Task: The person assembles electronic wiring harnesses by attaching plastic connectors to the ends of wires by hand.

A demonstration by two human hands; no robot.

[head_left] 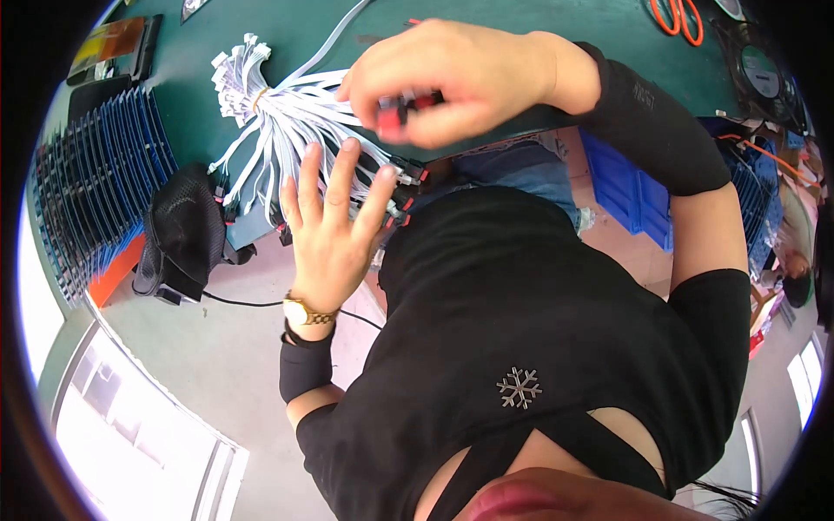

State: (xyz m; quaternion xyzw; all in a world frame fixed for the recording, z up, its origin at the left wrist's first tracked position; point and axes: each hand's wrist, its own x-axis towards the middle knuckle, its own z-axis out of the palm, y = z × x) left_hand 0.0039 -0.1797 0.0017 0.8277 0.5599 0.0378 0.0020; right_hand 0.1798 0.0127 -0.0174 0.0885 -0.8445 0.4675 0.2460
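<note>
A blue bin (627, 187), contents unclear, lies right of the spread fingers of the left hand (330, 247). Beneath them fan banded white cables (300, 115) with black-red ends; fingers of the right hand (465, 74) grip a black-red piece (401, 104).

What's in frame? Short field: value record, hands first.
left hand: open, fingers spread over a bundle of flat white cables
right hand: curled around a small black-and-red piece, blurred
bundle: tan band around it; white plastic connectors at the far end, black-and-red connectors at the nearer ends
surface: dark green tabletop
left side: row of thin blue upright panels; black mesh item
right side: orange looped handles; blue plastic bin
</note>
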